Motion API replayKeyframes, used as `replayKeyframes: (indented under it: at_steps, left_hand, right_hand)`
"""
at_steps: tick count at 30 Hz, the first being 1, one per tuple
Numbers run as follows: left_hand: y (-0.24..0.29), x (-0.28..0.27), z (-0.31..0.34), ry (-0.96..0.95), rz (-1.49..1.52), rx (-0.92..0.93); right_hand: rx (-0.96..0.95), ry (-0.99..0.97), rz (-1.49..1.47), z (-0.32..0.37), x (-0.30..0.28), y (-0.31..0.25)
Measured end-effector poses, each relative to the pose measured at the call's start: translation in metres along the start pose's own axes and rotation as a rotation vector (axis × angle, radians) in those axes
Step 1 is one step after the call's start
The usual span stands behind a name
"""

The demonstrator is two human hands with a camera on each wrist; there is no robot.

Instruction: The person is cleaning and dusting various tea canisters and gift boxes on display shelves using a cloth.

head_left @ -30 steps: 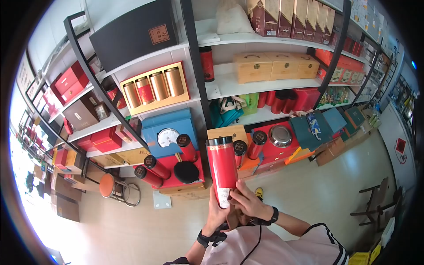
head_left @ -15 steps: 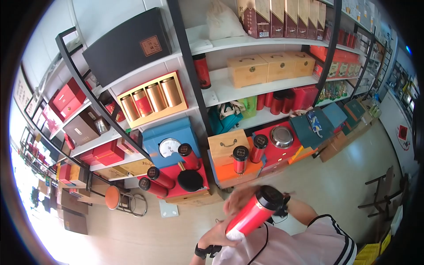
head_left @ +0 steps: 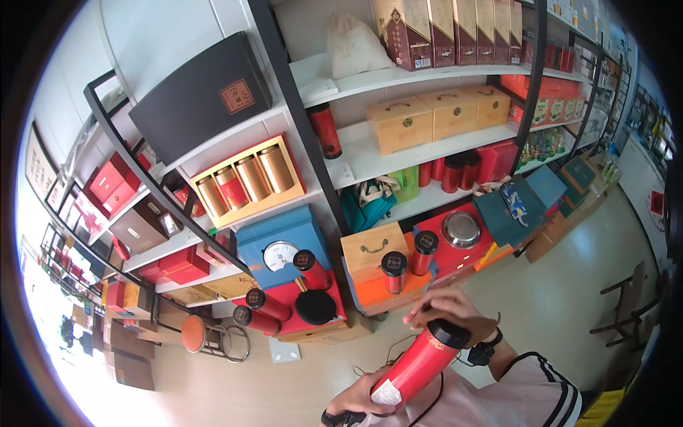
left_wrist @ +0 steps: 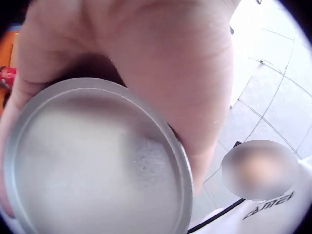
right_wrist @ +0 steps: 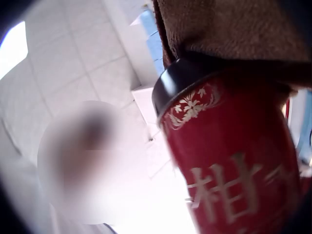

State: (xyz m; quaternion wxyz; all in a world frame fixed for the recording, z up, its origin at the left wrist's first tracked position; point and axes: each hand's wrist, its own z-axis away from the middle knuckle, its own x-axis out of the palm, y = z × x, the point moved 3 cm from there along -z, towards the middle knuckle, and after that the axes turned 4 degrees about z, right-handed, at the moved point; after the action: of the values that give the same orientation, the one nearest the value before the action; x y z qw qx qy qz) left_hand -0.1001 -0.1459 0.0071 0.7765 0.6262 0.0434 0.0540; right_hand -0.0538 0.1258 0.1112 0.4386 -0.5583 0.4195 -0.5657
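Observation:
A red canister (head_left: 421, 363) with a black lid (head_left: 448, 332) is tilted in front of the person's chest. The left hand (head_left: 361, 396) grips it round its lower end; the left wrist view shows the canister's round metal bottom (left_wrist: 97, 161) with the hand (left_wrist: 161, 63) curled round it. By the lid is the right hand (head_left: 455, 309), its fingers bent over a brown cloth (head_left: 475, 326). In the right wrist view the cloth (right_wrist: 234, 31) lies against the black lid (right_wrist: 183, 80) of the red canister (right_wrist: 234, 156).
Shelves hold wooden boxes (head_left: 402, 124), a gold canister set (head_left: 249, 178) and a black case (head_left: 203, 96). Several similar red canisters stand below, beside a blue box (head_left: 281, 238) and a metal bowl (head_left: 461, 229). An orange stool (head_left: 193, 333) and a wooden chair (head_left: 626, 302) stand on the floor.
The canister has gone from upright to tilted, its lid leaning right, and has moved lower and right. The right hand has moved from the canister's lower side to its lid with the cloth.

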Motion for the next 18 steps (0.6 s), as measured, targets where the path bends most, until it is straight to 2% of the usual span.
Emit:
replayKeyframes:
  at_steps: [1,3,4,5,7,8,9,11,12,13,15,16,18]
  left_hand:
    - [0.009,0.000,0.002,0.001,-0.007,-0.002]
    - [0.021,-0.001,0.006,0.045,-0.106,-0.050]
    - [0.023,-0.002,0.004,0.064,-0.133,-0.079]
    - [0.023,-0.003,-0.001,0.069,-0.142,-0.083]
    - [0.021,-0.007,-0.017,0.145,-0.299,-0.193]
    - [0.028,-0.005,-0.029,0.252,-0.356,-0.118]
    - [0.031,-0.004,-0.044,0.259,-0.360,-0.118]
    - [0.042,-0.007,-0.077,0.414,-0.714,-0.193]
    - [0.043,-0.007,-0.094,0.450,-0.762,-0.156]
    - [0.045,-0.014,-0.109,0.452,-0.760,-0.156]
    - [0.045,-0.024,-0.141,0.309,-0.635,-0.184]
    - [0.046,-0.030,-0.152,0.301,-0.629,-0.187]
    - [0.047,-0.039,-0.173,0.062,-0.227,-0.123]
  right_hand:
    - [-0.006,-0.002,-0.003,0.001,-0.003,-0.005]
    - [0.144,-0.087,0.216,0.000,-0.009,-0.005]
    - [0.065,-0.171,0.321,-0.004,-0.021,0.008]
    - [0.055,-0.175,0.317,-0.002,-0.029,0.012]
    - [-0.450,-0.150,0.923,0.003,-0.045,0.010]
    - [-0.320,-0.153,0.943,0.000,-0.066,0.024]
    - [-0.328,-0.157,0.942,0.001,-0.083,0.035]
    - [-0.300,-0.016,1.157,0.007,-0.126,0.066]
    - [-0.044,0.024,0.886,0.004,-0.164,0.114]
    - [-0.043,0.022,0.887,0.002,-0.173,0.106]
    - [-0.049,0.094,0.774,0.008,-0.186,0.072]
    - [-0.039,0.098,0.771,0.012,-0.186,0.050]
    - [-0.321,0.094,0.997,0.012,-0.180,-0.004]
